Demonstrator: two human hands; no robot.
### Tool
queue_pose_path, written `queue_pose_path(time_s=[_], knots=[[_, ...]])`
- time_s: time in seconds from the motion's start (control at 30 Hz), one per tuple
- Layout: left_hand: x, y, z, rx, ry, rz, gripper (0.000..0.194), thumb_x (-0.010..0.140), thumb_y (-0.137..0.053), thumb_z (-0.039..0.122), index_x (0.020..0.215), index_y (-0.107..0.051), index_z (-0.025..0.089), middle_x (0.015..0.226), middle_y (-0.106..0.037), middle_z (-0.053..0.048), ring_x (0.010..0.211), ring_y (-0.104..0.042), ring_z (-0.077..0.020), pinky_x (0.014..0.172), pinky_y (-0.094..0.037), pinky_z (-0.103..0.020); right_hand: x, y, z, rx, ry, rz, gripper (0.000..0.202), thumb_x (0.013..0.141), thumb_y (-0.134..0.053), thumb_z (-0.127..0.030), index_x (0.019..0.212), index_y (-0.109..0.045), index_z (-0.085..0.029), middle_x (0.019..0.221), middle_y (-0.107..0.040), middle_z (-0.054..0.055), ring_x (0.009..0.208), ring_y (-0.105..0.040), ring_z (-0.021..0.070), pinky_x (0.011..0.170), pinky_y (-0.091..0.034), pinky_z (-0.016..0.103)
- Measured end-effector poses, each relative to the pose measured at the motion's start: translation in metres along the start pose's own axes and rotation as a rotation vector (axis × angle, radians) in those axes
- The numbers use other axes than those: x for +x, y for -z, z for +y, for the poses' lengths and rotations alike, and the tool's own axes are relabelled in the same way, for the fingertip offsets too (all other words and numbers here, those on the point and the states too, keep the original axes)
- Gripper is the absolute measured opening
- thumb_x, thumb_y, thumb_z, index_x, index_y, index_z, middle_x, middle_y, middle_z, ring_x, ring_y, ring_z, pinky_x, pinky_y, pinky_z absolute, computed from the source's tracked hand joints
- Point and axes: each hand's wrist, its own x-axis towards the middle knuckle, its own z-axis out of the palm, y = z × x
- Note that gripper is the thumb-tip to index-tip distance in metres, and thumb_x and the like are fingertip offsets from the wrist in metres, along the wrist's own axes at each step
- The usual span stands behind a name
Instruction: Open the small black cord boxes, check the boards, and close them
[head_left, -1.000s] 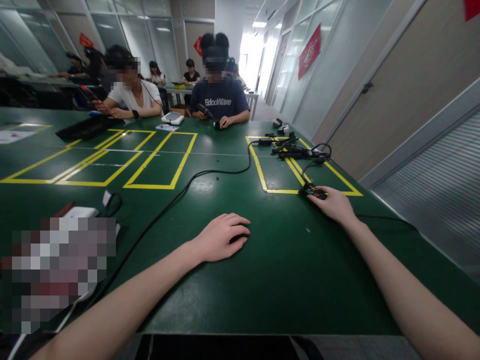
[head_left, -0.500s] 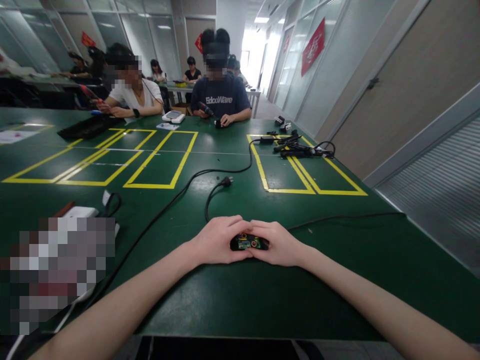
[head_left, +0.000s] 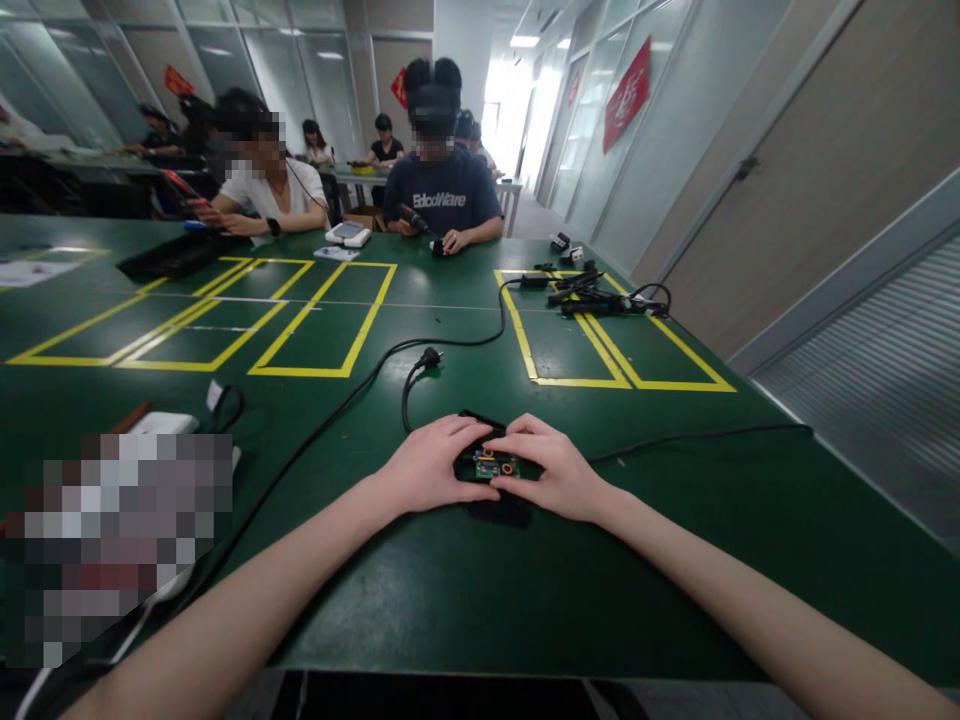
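A green circuit board (head_left: 496, 467) sits in a black casing (head_left: 481, 419) near the front of the green counter (head_left: 637, 590), between the two hands, and much of it is covered. The left hand (head_left: 431, 465) curls around the left end, its fingers along the far side and its thumb along the near one; the right hand (head_left: 559, 470) closes on the right end the same way, so the casing is pinched from both ends, though the exact contact of the fingertips is hard to see. Only the middle of the board shows, with copper-coloured rings and small parts too fine to name. Below lies a dark patch; whether it is shadow or more casing, I cannot tell. A plug (head_left: 430, 358) lies beyond the left hand, its short cord dropping out of sight behind that hand. Another cord (head_left: 697, 436) leaves from behind the right hand and vanishes over the counter's right edge. The heap of black cables (head_left: 592, 293) farther off is too tangled to separate. At left, pixelation hides most of a pile (head_left: 124, 545), with a white corner exposed. Across the counter, a co-worker in a dark shirt (head_left: 442, 190) holds a tool whose tip is unclear.
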Motion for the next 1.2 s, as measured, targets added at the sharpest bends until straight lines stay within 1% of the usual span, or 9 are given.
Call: queue_pose_path(time_s=[0.1, 0.17, 0.3, 0.5, 0.63, 0.73, 0.87, 1.03, 1.2], knots=[[0.0, -0.001, -0.006, -0.032, 0.017, -0.023, 0.085, 0.077, -0.085, 0.063, 0.145, -0.055, 0.023, 0.144, -0.064, -0.014, 0.133, -0.062, -0.0319, 0.11, -0.053, -0.044, 0.002, -0.001, 0.002, 0.002, -0.002, -0.011, 0.029, 0.092, -0.075, -0.03, 0.121, -0.074, -0.024, 0.104, -0.075, 0.009, 0.098, -0.067, 0.0265, 0.083, -0.062, 0.043], [-0.001, -0.002, -0.008, -0.043, 0.013, -0.027, 0.084, 0.076, -0.086, 0.062, 0.145, -0.055, 0.023, 0.144, -0.064, -0.013, 0.134, -0.061, -0.032, 0.111, -0.053, -0.044, 0.003, -0.003, 0.003, -0.001, 0.0, -0.018, 0.03, 0.092, -0.076, -0.028, 0.122, -0.073, -0.025, 0.109, -0.076, 0.009, 0.101, -0.066, 0.0274, 0.086, -0.062, 0.046], [-0.001, -0.001, -0.009, -0.058, 0.011, -0.01, 0.073, 0.083, -0.083, 0.054, 0.143, -0.056, 0.023, 0.143, -0.065, -0.013, 0.134, -0.061, -0.031, 0.114, -0.051, -0.046, 0.005, -0.006, 0.003, -0.035, 0.011, -0.049, 0.028, 0.092, -0.076, -0.027, 0.12, -0.074, -0.024, 0.118, -0.075, 0.011, 0.106, -0.065, 0.0291, 0.092, -0.06, 0.052], [0.0, 0.004, -0.004, -0.081, -0.003, 0.008, 0.06, 0.091, -0.075, 0.04, 0.144, -0.052, 0.022, 0.142, -0.064, -0.012, 0.13, -0.063, -0.0278, 0.112, -0.052, -0.043, 0.006, 0.0, -0.002, -0.01, 0.008, -0.02, 0.021, 0.095, -0.068, -0.026, 0.115, -0.074, -0.022, 0.117, -0.072, 0.012, 0.108, -0.066, 0.0277, 0.092, -0.06, 0.047], [0.001, 0.005, -0.002, -0.089, 0.037, 0.007, 0.046, 0.09, -0.075, 0.035, 0.13, -0.058, 0.02, 0.131, -0.068, -0.012, 0.121, -0.065, -0.0274, 0.104, -0.056, -0.042, 0.003, 0.007, -0.001, -0.031, -0.001, -0.064, 0.023, 0.086, -0.076, -0.026, 0.108, -0.073, -0.021, 0.11, -0.071, 0.011, 0.1, -0.069, 0.0266, 0.087, -0.06, 0.044], [0.001, 0.004, -0.001, -0.093, 0.052, 0.001, 0.032, 0.092, -0.072, 0.032, 0.119, -0.062, 0.02, 0.12, -0.069, -0.01, 0.116, -0.065, -0.0259, 0.101, -0.056, -0.041, 0.001, 0.006, 0.003, 0.02, -0.041, -0.065, 0.02, 0.088, -0.075, -0.022, 0.108, -0.073, -0.021, 0.108, -0.072, 0.009, 0.096, -0.071, 0.0229, 0.086, -0.061, 0.039], [0.002, 0.003, -0.003, -0.08, 0.051, 0.005, 0.022, 0.095, -0.069, 0.031, 0.114, -0.064, 0.021, 0.118, -0.068, -0.008, 0.114, -0.064, -0.0246, 0.1, -0.056, -0.039, -0.001, -0.002, 0.007, 0.066, -0.078, 0.021, 0.019, 0.092, -0.072, -0.022, 0.111, -0.074, -0.022, 0.111, -0.073, 0.009, 0.1, -0.073, 0.0219, 0.089, -0.063, 0.036], [0.003, 0.001, -0.007, -0.061, 0.07, 0.033, 0.021, 0.096, -0.068, 0.032, 0.115, -0.067, 0.022, 0.119, -0.069, -0.007, 0.114, -0.065, -0.0244, 0.1, -0.055, -0.039, 0.002, -0.007, 0.007, 0.066, -0.071, 0.068, 0.015, 0.097, -0.068, -0.024, 0.11, -0.074, -0.023, 0.112, -0.073, 0.009, 0.103, -0.073, 0.023, 0.092, -0.063, 0.038], [0.003, 0.0, -0.006, -0.075, 0.056, 0.097, 0.031, 0.093, -0.072, 0.036, 0.12, -0.067, 0.021, 0.123, -0.068, -0.01, 0.12, -0.062, -0.0263, 0.104, -0.053, -0.041, 0.0, 0.004, 0.01, 0.005, -0.088, 0.078, 0.019, 0.098, -0.063, -0.025, 0.114, -0.072, -0.022, 0.118, -0.072, 0.011, 0.109, -0.071, 0.025, 0.096, -0.06, 0.042]])
